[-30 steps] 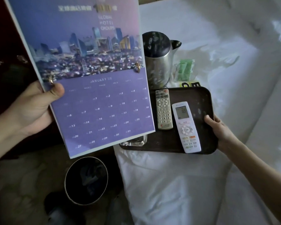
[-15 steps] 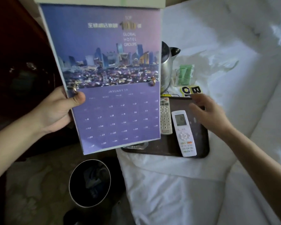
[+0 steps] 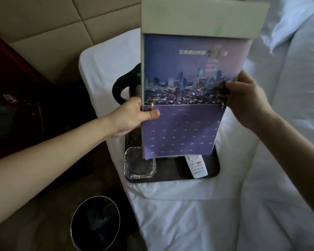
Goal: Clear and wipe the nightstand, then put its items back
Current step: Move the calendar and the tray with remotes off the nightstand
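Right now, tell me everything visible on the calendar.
The calendar is held near upright over the dark tray, glossy sheets on pale card. The upper sheet shows a night city skyline with hotel-group lettering; the lower is a purple date grid; two gold rings join them, and a card flap tops it. The left hand pinches its left edge at a ring, the right hand grips the right edge. Whether its bottom touches the tray is unclear.

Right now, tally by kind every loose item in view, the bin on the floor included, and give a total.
Calendar: 1
Kettle: 1
Tray: 1
Glass ashtray: 1
Remote: 1 in view; the calendar may hide more
Waste bin: 1
Total: 6
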